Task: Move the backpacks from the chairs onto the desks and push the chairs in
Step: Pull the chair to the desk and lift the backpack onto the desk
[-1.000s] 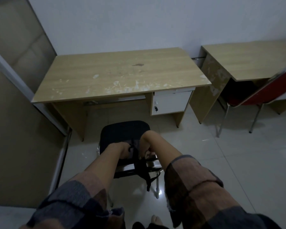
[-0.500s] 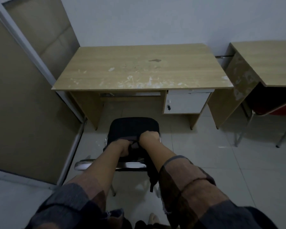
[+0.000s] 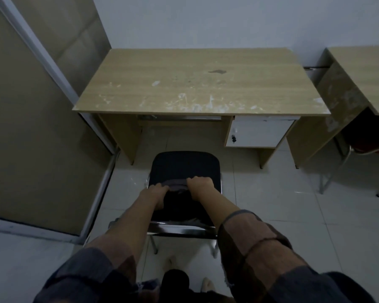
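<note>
Standing behind the black chair (image 3: 184, 169), I looked down at it and noted things from left to right. A tan partition panel (image 3: 26, 127) with a pale metal frame filled the far left, meeting the tiled floor (image 3: 282, 215). Next came the wooden desk (image 3: 197, 84), its top scuffed with white marks and one dark stain, with nothing resting on it. A white drawer unit (image 3: 258, 133) hung under its right side. The chair stood just in front of the desk, seat facing the kneehole, not pushed under.

My left hand (image 3: 157, 190) was clenched on the dark backpack (image 3: 177, 202), which sat against the chair's backrest, on the seat side. A greyish part of the bag (image 3: 176, 184) showed between my two hands. My right hand (image 3: 199, 182) was closed over the same top edge, knuckles up. Both forearms were bare, with brown and grey patchwork sleeves (image 3: 256, 243) pushed up near the elbows. The chair's chrome frame (image 3: 179, 228) showed below the backrest. I could not tell whether the bag rested on the seat or hung from my grip.

Farther right stood a second wooden desk (image 3: 363, 68), cut off by the edge, with a red chair (image 3: 374, 149) tucked partly beneath it on metal legs.
</note>
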